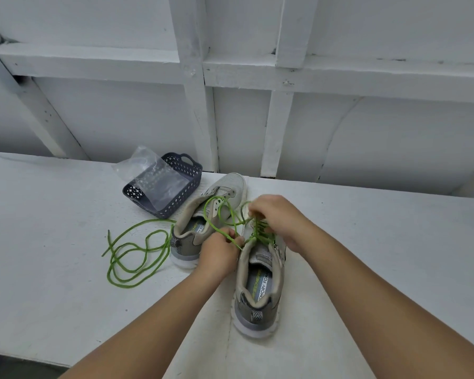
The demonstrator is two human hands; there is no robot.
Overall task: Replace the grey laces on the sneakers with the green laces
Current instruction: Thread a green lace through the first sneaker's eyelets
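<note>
At my fingertips, over the near sneaker [260,283], I see a green lace [253,233] that criss-crosses through the front holes of that shoe. My left hand [219,251] has its fingers curled tight, and they pinch one end of this lace right beside the shoe's tongue. From that pinch the lace goes up in a big loop over the other shoe and comes back. My right hand [278,214] sits on top of the laced part, fingers bent down, and it pinches the lace where the strands cross. I cannot tell just which strand those fingers have. The near sneaker stands upright with its heel toward me, and I can read part of the words inside it. The far sneaker [207,214] stands just to the left and a bit farther away, touching or almost touching the near one. Its holes look bare. A second green lace [133,255] lies loose in curls on the white table [52,255], left of the far sneaker, with one end reaching that shoe's side. Behind the shoes sits a dark basket [186,173] with little holes in its walls. A clear plastic bag [151,173] lies across it and sticks out at the back. A white wooden wall [367,77] stands behind the table.
</note>
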